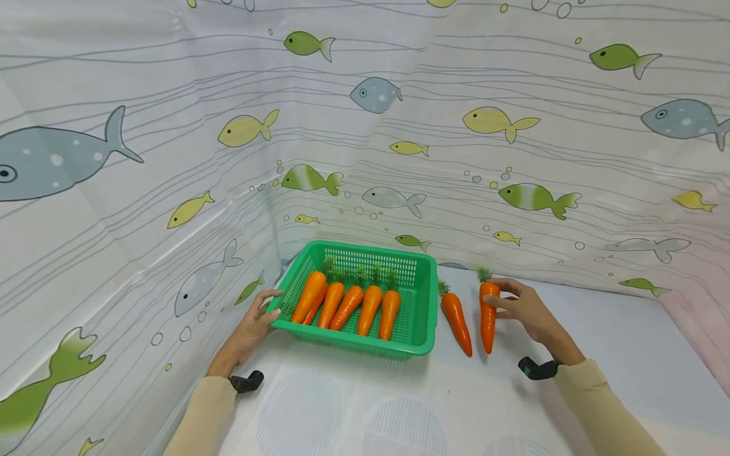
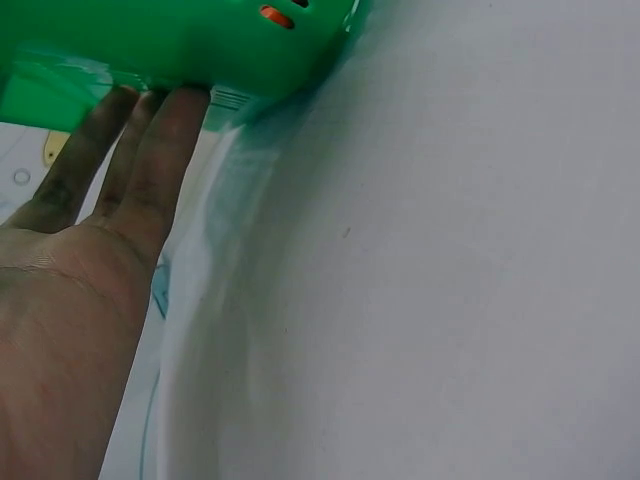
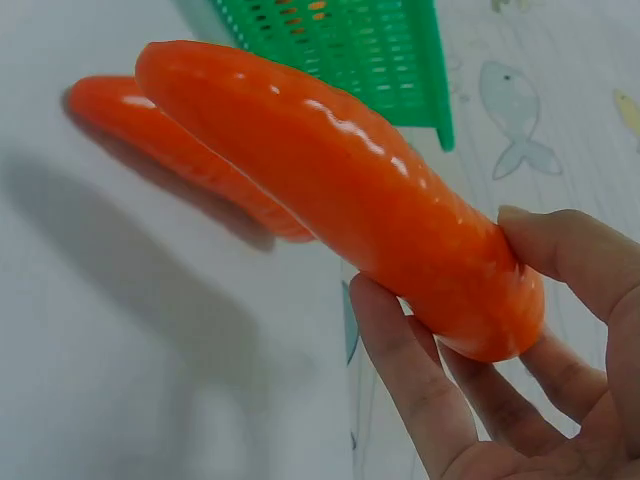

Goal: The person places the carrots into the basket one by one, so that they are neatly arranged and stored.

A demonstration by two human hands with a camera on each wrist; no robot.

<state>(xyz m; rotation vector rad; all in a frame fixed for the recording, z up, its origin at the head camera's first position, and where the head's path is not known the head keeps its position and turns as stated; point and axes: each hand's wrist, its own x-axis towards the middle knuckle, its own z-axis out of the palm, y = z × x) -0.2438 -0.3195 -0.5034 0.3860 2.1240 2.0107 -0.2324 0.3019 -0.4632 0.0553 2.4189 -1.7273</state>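
A green plastic basket (image 1: pixel 425 304) holds several orange carrots (image 1: pixel 371 309) with green leafy tops. My left hand (image 1: pixel 251 329) grips the basket's left front corner, thumb on the rim; in the left wrist view its fingers (image 2: pixel 165 150) touch the basket's outer side. To the right of the basket, my right hand (image 1: pixel 521 310) pinches a carrot (image 1: pixel 488 316) near its leafy end, tip pointing down toward me. The right wrist view shows this held carrot (image 3: pixel 350 190) raised off the table. Between it and the basket another carrot (image 1: pixel 456 323) lies on the table.
A white table surface (image 1: pixel 616 342) spreads around the basket, with pale round prints near the front. Fish-patterned sheeting (image 1: pixel 433 183) rises behind and along the left side, close to the left hand. Each wrist wears a black camera mount (image 1: pixel 538 368).
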